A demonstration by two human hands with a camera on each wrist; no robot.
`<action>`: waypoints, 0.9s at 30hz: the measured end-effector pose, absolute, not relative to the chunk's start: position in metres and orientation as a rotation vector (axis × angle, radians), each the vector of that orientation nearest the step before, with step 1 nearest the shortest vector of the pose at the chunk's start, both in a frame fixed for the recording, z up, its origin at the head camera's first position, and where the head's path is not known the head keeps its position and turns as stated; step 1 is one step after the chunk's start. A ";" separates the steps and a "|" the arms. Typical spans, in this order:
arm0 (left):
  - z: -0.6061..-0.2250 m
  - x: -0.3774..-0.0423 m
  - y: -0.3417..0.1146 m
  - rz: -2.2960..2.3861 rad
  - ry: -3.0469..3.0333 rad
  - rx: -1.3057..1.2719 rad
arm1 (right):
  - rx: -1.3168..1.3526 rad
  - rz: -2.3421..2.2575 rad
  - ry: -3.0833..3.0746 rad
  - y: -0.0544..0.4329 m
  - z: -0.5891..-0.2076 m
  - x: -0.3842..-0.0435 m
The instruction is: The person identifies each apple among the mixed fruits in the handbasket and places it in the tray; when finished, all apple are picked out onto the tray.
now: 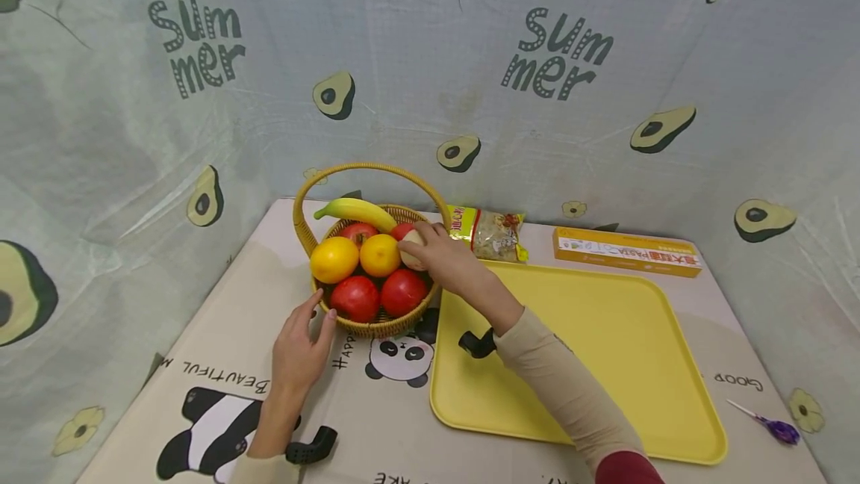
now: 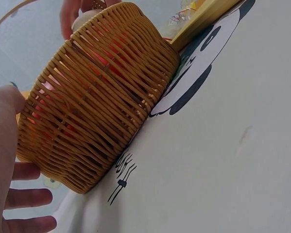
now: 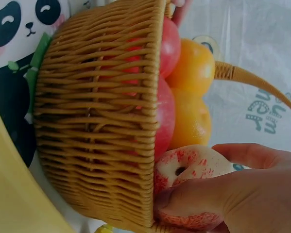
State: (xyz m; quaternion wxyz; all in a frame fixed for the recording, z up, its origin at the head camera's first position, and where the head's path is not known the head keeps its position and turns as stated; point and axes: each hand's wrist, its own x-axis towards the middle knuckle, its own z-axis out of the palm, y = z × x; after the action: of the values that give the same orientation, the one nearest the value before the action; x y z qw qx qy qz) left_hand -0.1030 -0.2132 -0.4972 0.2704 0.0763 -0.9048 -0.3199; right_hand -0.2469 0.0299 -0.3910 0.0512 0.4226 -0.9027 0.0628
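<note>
A wicker basket (image 1: 366, 329) with a tall arched handle holds several pieces of fruit. My right hand (image 1: 449, 254) reaches to the basket's right side and grips a pale peach (image 3: 203, 160) speckled with red, thumb on one side and fingers on the other. The peach sits at the rim, beside the red fruit (image 1: 403, 292) and an orange (image 1: 379, 255). At the front left of the basket, my left hand (image 1: 300, 346) has its fingers spread, with the thumb and index finger at the rim. A banana (image 1: 359, 211) lies across the back, behind a yellow-orange fruit (image 1: 334, 260).
To the right of the basket lies a yellow tray (image 1: 605, 334), under my right forearm. Behind it are a clear-and-yellow food bag (image 1: 496, 236) and an orange pasta box (image 1: 625, 251). A purple lollipop (image 1: 781, 430) lies near the right table edge.
</note>
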 end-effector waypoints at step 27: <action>-0.498 -0.106 -0.214 -0.854 -2.424 0.184 | 0.854 0.706 -2.654 -0.012 -0.379 -0.255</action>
State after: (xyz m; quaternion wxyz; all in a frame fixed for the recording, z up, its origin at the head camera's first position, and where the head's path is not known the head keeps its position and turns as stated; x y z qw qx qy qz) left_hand -0.1057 -0.2142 -0.4980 0.2786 0.0686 -0.9035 -0.3183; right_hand -0.2551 -0.0118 -0.3795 0.1323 0.2944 -0.9147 0.2432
